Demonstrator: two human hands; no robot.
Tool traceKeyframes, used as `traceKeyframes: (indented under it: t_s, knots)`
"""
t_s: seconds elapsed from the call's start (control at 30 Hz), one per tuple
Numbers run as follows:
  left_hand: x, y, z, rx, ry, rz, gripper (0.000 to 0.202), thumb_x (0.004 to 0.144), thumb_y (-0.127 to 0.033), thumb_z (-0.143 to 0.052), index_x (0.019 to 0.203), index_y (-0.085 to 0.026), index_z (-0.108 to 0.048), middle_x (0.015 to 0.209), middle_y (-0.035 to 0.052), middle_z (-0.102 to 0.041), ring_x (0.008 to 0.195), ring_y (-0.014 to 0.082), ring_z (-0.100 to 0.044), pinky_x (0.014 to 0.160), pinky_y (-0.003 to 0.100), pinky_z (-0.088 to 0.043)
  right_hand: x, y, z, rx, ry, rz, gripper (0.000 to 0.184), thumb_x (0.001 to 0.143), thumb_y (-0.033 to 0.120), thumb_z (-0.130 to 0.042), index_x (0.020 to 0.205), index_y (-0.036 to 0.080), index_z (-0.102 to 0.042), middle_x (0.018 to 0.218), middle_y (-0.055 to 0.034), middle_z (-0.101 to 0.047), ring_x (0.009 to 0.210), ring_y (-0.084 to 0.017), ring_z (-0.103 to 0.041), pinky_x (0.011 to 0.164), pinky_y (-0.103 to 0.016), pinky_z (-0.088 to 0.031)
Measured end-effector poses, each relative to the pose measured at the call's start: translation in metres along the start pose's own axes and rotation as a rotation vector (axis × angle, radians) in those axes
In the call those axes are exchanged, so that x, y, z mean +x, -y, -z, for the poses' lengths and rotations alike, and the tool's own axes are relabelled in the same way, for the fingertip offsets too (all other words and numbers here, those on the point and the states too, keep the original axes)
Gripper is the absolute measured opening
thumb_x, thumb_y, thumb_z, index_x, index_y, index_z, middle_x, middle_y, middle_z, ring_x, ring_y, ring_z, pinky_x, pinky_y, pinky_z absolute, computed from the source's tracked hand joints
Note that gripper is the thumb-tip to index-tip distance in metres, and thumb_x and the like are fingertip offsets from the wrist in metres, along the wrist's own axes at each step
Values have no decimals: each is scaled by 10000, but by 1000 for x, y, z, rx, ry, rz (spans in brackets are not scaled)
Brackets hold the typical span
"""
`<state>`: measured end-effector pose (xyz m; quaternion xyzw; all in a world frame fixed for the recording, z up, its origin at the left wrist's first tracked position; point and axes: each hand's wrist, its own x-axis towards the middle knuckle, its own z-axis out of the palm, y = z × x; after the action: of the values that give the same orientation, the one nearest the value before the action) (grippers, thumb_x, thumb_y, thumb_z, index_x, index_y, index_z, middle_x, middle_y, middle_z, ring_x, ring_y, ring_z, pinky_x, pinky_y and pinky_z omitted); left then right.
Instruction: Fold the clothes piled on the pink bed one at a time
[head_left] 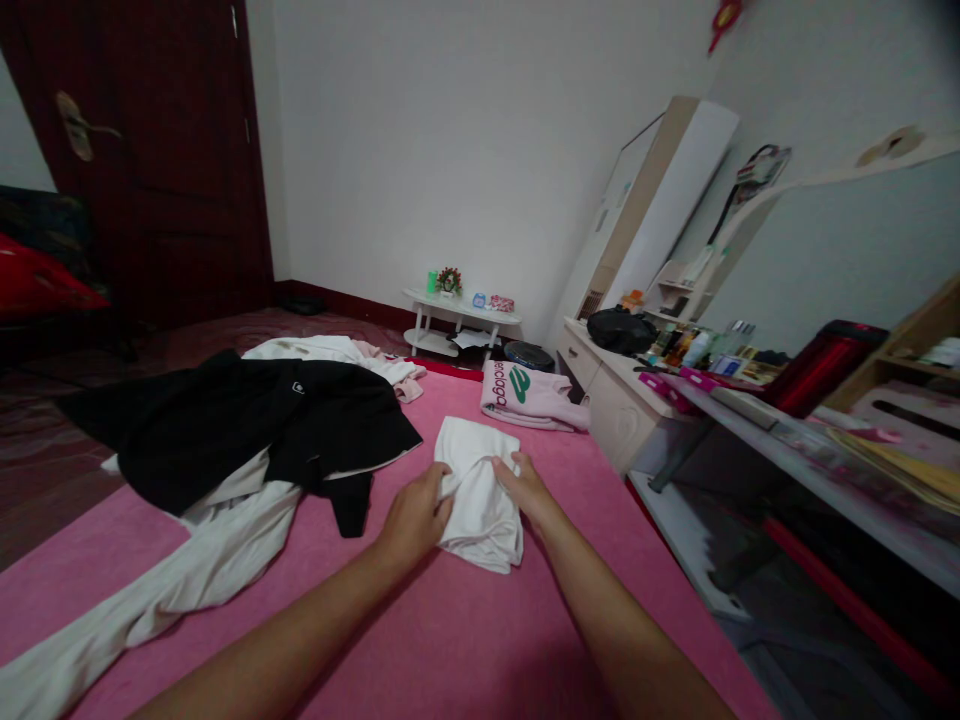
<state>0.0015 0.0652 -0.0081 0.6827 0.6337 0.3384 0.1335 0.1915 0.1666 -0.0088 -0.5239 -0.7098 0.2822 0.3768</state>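
Observation:
A folded white garment (480, 490) lies on the pink bed cover (465, 640) in front of me. My left hand (414, 515) grips its left edge with curled fingers. On the garment's right side rests my right hand (525, 488), its fingers pinching a fold near the top. Both forearms reach in from the bottom of the view.
A heap of black and white clothes (247, 430) lies to the left. A folded pink sweatshirt (529, 395) sits beyond the white garment. A cluttered dresser (637, 390) and desk (810, 440) line the right; a small white table (457, 320) stands by the wall. Dark door (150, 150) far left.

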Motion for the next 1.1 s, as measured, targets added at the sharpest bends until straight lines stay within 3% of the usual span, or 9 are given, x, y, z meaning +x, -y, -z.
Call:
traceKeyframes:
  t_s: [0.13, 0.23, 0.3, 0.4, 0.53, 0.67, 0.83, 0.97, 1.1]
  knots:
    - [-20, -32, -18, -53, 28, -329, 366, 810, -112, -439, 1157, -191, -520, 1095, 125, -560, 1026, 254, -542, 893, 373, -451, 10, 46, -9, -179, 229, -88, 888, 649, 694, -637, 1324, 142, -464, 1252, -188, -590, 1099, -302, -600, 905, -403, -449]
    - [-34, -44, -19, -84, 134, -494, 490, 797, -187, -530, 1282, -201, -462, 1251, 155, -474, 1117, 290, -481, 950, 421, -437, 3, 84, -25, -481, 436, 9, 1049, 495, 617, -779, 1374, 175, -417, 1306, -222, -532, 1153, -383, -539, 922, -478, -412]
    - [-40, -46, -16, -97, 228, -548, 513, 787, -238, -583, 1287, -219, -465, 1267, 149, -473, 1107, 296, -482, 948, 432, -442, -6, 100, -39, -696, 458, 103, 1072, 433, 513, -835, 1366, 192, -416, 1261, -227, -545, 1117, -406, -542, 893, -505, -413]
    - [-44, -42, -11, -76, 303, -562, 469, 821, -255, -571, 1281, -247, -481, 1224, 121, -515, 1057, 272, -507, 922, 423, -457, -12, 101, -51, -851, 391, 224, 943, 487, 404, -800, 1333, 212, -430, 1173, -186, -580, 1035, -366, -578, 842, -469, -437]
    - [-42, -37, -6, -59, 275, -568, 447, 858, -210, -521, 1293, -301, -475, 1267, 76, -510, 1116, 252, -494, 967, 425, -429, 4, 83, -23, -839, 384, 367, 753, 632, 432, -699, 1322, 306, -426, 1062, -77, -618, 927, -287, -615, 760, -370, -451]
    - [-36, -36, -10, -71, 256, -537, 437, 853, -185, -506, 1280, -277, -493, 1246, 75, -539, 1107, 244, -514, 976, 420, -428, 43, 69, 47, -989, 235, 531, 458, 835, 368, -526, 1284, 281, -500, 1113, -110, -593, 1013, -284, -563, 846, -380, -402]
    - [-27, -34, -16, -105, 256, -506, 398, 820, -177, -533, 1209, -256, -562, 1173, 76, -581, 1042, 242, -547, 931, 409, -453, 92, 23, 124, -1149, 218, 557, 561, 803, 225, -556, 1356, 250, -467, 1328, -137, -492, 1220, -300, -430, 1031, -440, -266]
    - [-23, -31, -19, -142, 242, -471, 369, 808, -175, -548, 1166, -251, -591, 1144, 65, -589, 1029, 227, -545, 923, 386, -452, 98, -46, 129, -1243, 261, 380, 867, 685, 100, -604, 1467, 294, -286, 1558, -104, -205, 1410, -349, -157, 1092, -576, -104]
    - [-21, -29, -20, -147, 229, -471, 310, 809, -197, -561, 1111, -234, -619, 1128, 63, -595, 1014, 221, -546, 913, 375, -450, 83, -93, 103, -1130, 162, 125, 932, 726, 21, -489, 1500, 350, -86, 1592, -44, -62, 1439, -298, -113, 1059, -600, -235]
